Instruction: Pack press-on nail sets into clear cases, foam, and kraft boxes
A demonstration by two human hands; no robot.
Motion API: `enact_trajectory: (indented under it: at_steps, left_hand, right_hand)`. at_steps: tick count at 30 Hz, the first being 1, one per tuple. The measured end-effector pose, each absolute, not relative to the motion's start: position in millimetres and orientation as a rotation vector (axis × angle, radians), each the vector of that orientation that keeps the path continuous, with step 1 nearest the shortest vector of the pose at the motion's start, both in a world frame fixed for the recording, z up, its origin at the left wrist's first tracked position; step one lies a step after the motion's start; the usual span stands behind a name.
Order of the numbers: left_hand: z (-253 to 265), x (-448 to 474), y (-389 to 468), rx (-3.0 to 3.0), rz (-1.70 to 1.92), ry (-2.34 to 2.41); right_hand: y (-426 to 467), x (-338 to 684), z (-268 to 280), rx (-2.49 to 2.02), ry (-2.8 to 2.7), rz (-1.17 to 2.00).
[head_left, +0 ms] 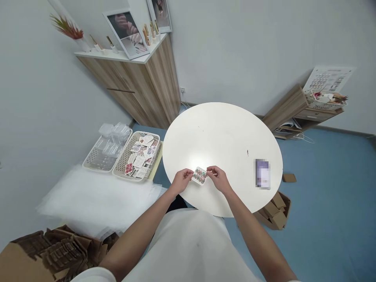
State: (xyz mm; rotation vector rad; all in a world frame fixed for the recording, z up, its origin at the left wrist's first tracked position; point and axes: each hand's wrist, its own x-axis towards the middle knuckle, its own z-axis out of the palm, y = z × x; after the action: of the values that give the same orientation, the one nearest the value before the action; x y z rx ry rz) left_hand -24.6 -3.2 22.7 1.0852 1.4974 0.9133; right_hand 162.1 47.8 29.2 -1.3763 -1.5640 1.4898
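Note:
Between my two hands is a small white card of press-on nails (199, 176), with two rows of red, green and pale nails on its face. It is held slightly tilted over the near part of the round white table (217, 129). My left hand (182, 180) pinches the card's left edge between thumb and fingers. At the upper right edge, my right hand (219, 178) grips it the same way, fingers closed. Whether the card touches the tabletop, I cannot tell.
Left of the table stand a white basket of nail cards (143, 179) and a basket of clear plastic boxes (88, 166), beside translucent plastic bags (96, 196). Folded cardboard (64, 250) lies lower left. A blurred purple item (263, 174) rests on the table; a cardboard box (276, 213) is below right.

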Motion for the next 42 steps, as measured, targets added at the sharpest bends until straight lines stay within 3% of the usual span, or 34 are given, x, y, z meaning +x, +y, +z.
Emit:
enact_trajectory:
  at_steps: [5,9,20,28,42]
  left_hand:
    - [29,-46,12,1.249,0.812,1.438]
    - [24,-63,17,1.040,0.921,1.454]
    - [-30,-97,-3,0.575,1.000,1.461]
    - [-67,-129,9,0.779,0.968,1.676]
    - [-65,-136,4,1.101,0.756,1.713]
  right_hand:
    - [68,135,36,-1.335,-1.627,1.668]
    - [71,115,30,-1.343,-1.461,1.726]
    - [40,52,-19,-1.521,-0.990,1.698]
    - [28,27,-50,-1.802,-0.961,1.795]
    - [28,9,-57,-2.134,-1.617,1.264]
